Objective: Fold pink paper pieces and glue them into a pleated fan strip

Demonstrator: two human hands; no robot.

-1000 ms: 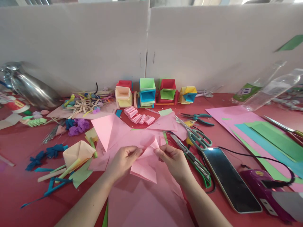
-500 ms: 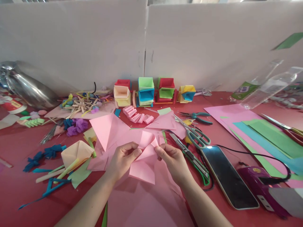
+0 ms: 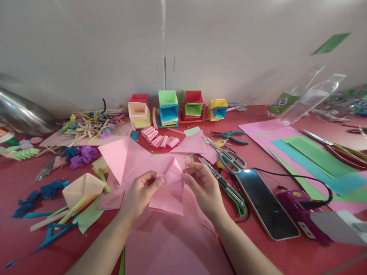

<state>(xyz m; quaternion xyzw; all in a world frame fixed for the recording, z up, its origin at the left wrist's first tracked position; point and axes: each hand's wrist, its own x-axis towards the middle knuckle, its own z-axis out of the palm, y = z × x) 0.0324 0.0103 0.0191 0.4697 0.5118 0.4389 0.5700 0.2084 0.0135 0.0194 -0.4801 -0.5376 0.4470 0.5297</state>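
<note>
Both hands hold one folded pink paper piece (image 3: 169, 191) just above the red table (image 3: 23, 244). My left hand (image 3: 140, 194) pinches its left side between thumb and fingers. On the right side my right hand (image 3: 202, 187) pinches an upper flap. Under the hands lie larger pink sheets (image 3: 177, 244), and a pink folded triangle (image 3: 117, 156) sits just behind the left hand.
Right of my hands lie a green utility knife (image 3: 229, 191), scissors (image 3: 226, 156), a phone (image 3: 265, 202) and a purple glue gun (image 3: 304, 214). Colourful paper boxes (image 3: 169, 109) stand by the white partition (image 3: 86, 53). Paper flowers, sticks and scraps crowd the left; coloured sheets (image 3: 312, 156) lie right.
The hands have drawn the pink piece closer together and folded its top flaps inward. The view has shifted slightly right and down; nothing else on the table moved.
</note>
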